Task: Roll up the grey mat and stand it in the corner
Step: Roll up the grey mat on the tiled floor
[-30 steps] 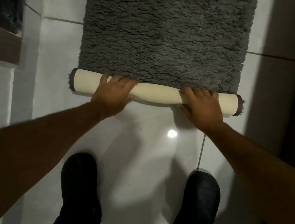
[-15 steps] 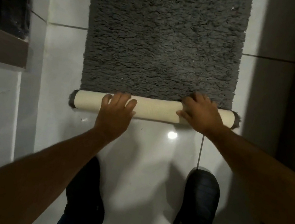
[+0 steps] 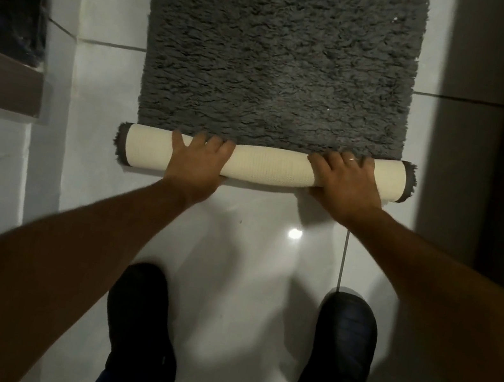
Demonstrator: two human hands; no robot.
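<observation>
Hands press on the grey mat [image 3: 282,51], partly rolled on the floor [image 3: 252,258]: left hand [image 3: 196,162] and right hand [image 3: 344,187] each curl their grip over the cream roll.

Grey mat [image 3: 282,51] is showing dark charcoal shaggy pile beyond both hands. Rolled part [image 3: 268,167] under the left hand [image 3: 196,164] and right hand [image 3: 344,187] is showing cream backing with a fine ribbed weave; dark grey fringe is edging both roll ends. Floor tiles [image 3: 252,258] behind the hands are reading glossy white with thin dark grout lines. Shoes [image 3: 141,323] are appearing black. Ring [image 3: 351,158] on right hand is glinting pale.
</observation>
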